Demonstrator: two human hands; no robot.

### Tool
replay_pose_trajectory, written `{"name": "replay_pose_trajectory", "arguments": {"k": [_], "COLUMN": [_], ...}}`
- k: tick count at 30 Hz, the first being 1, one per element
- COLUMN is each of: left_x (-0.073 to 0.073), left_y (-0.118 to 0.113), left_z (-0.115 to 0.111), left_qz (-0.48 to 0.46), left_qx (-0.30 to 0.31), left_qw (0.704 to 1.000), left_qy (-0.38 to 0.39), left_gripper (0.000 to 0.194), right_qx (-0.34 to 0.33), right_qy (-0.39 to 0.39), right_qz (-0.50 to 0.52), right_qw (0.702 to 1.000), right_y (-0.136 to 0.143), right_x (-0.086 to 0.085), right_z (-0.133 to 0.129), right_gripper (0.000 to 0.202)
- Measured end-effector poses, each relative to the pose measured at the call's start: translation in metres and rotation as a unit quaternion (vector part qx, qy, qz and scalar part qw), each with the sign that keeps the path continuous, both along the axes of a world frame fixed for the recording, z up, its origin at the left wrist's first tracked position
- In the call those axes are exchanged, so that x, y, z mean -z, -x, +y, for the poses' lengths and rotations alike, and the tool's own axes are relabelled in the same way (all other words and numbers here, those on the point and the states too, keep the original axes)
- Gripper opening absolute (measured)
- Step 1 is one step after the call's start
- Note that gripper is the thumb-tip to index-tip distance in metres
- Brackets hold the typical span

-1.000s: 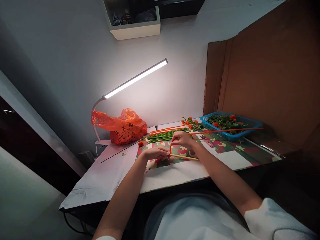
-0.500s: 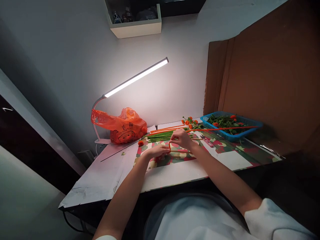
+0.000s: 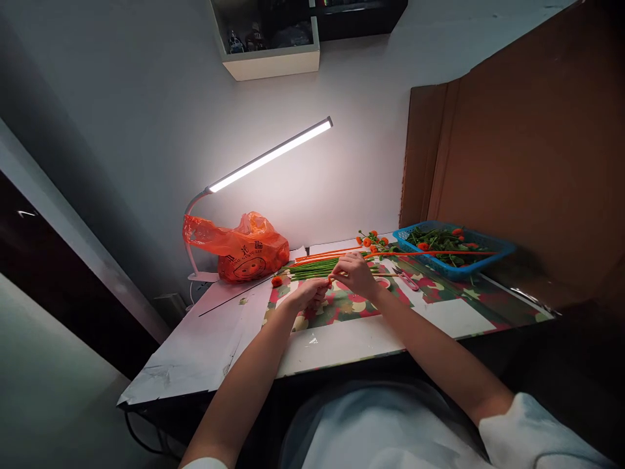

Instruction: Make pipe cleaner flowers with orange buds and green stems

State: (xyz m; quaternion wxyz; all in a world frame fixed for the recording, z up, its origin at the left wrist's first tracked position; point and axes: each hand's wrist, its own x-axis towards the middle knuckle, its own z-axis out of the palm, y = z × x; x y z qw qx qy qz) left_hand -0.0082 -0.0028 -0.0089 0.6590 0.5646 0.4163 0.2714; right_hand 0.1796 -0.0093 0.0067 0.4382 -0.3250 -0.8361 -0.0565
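My left hand is closed, its thumb and fingertips pinching a small bit of thin orange strip, perhaps a pipe cleaner. My right hand pinches the same piece from the other side, so the fingertips of both hands nearly touch. A long orange strip runs from behind my right hand out over the basket; I cannot tell whether it joins the held piece. Just beyond my hands lies a bundle of green stems. One orange flower head rests left of them.
A blue basket of leaves and orange flowers stands at the right, by a cardboard sheet. Orange flowers lie at the back. A pink-handled tool is right of my hands. An orange plastic bag sits beside the lit lamp.
Both hands have drawn together and up slightly. The orange strip that stood bent between them now shows only as a small bit at the fingertips. The view has shifted a little.
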Motion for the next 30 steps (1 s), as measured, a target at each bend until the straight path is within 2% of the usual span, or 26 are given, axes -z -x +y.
{"name": "replay_pose_trajectory", "arguments": {"k": [13,23,30], "left_x": [-0.004,-0.012,-0.017], "left_y": [0.001,0.004,0.006], "left_z": [0.003,0.002,-0.002], "left_qz": [-0.141,-0.188,-0.213], "left_qx": [-0.031,-0.053,-0.009], "left_qw": [0.988,0.980,0.977], "left_qy": [0.053,0.037,0.004], "left_gripper": [0.032,0.021,0.024], "right_qx": [-0.022,-0.025,-0.038], "right_qy": [0.019,0.046,0.093], "right_qz": [0.037,0.049,0.100], "right_qw": [0.999,0.997,0.990], "right_y": [-0.001,-0.004,-0.007], "right_x": [0.003,-0.002,-0.003], "right_z": [0.000,-0.004,0.000], "right_gripper": [0.034,0.041,0.038]}}
